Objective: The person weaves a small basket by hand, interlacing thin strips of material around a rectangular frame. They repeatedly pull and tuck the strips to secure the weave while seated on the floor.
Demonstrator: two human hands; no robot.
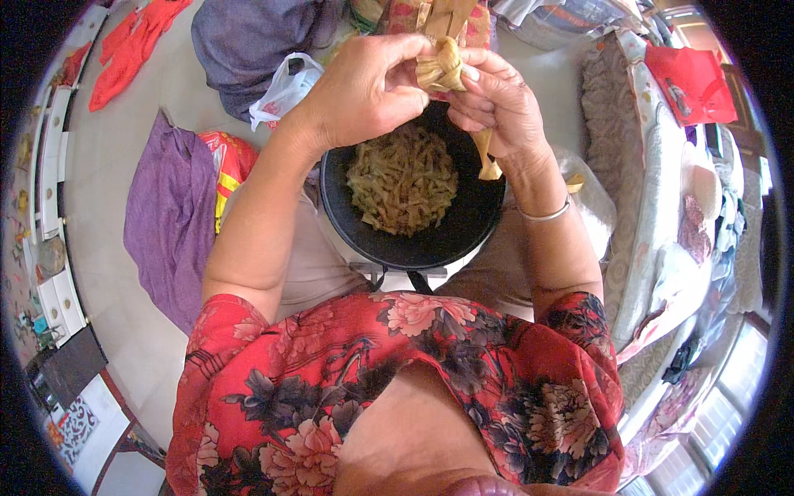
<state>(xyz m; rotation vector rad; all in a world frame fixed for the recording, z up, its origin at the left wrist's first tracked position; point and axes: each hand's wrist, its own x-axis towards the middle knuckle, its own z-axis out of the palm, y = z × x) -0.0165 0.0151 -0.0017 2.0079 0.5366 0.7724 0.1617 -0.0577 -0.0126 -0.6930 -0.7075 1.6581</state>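
Note:
Above the far rim of a black round pan (pixel 356 240), my two hands meet at a knotted, straw-coloured piece of dried husk (pixel 442 68). My left hand (pixel 372 91) has its thumb and forefinger closed at the left end of the piece. From the other side, my right hand (pixel 504 103) pinches it with thumb and fingers, and a flat tail of husk (pixel 490 165) hangs below that palm. Many short, tan-green husk-like pieces (pixel 403 180) lie heaped in the pan, which sits between my knees.
A purple cloth (pixel 169 223) and a red-yellow bag (pixel 231 161) lie to the left. Beyond them are a white plastic bag (pixel 285 87) and a dark grey-blue cloth bundle (pixel 248 50). On the right stands a cloth-covered seat (pixel 653 190) with a red bag (pixel 691 83).

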